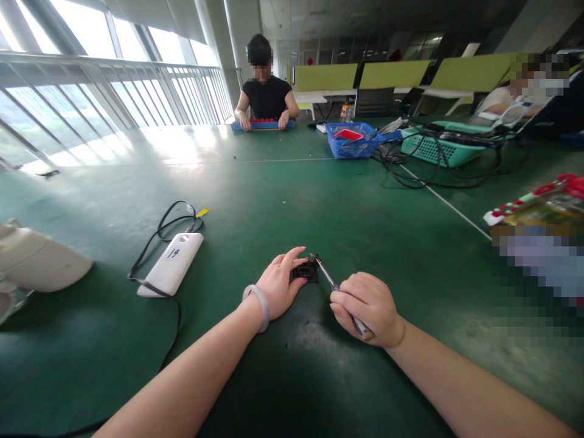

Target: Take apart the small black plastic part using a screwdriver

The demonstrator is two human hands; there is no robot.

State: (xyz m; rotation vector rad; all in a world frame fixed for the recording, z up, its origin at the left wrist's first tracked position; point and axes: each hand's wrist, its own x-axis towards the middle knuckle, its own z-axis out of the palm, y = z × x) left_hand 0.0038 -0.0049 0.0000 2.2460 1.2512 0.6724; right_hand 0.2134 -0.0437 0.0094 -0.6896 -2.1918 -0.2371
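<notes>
On the green table [283, 204] in front of me lies a small, square black part [305, 272], possibly plastic. My left hand [280, 283], with a pale bangle [259, 307] at the wrist, is closed on its left side between thumb and fingers. My right hand [367, 307] is wrapped round the handle of what looks like a screwdriver [327, 277]. Its slim metal shaft slants up and left, and the tip meets the far right corner of the black part. Too small to make out is the detail at the tip.
Left of my hands lies a white power bank [176, 264] with a black cable [157, 234]. A cream-coloured container [41, 258] is at the left edge. Farther off are a blue basket [351, 146], a green basket [451, 152] with cables, and a seated person [267, 97] holding a blue tray.
</notes>
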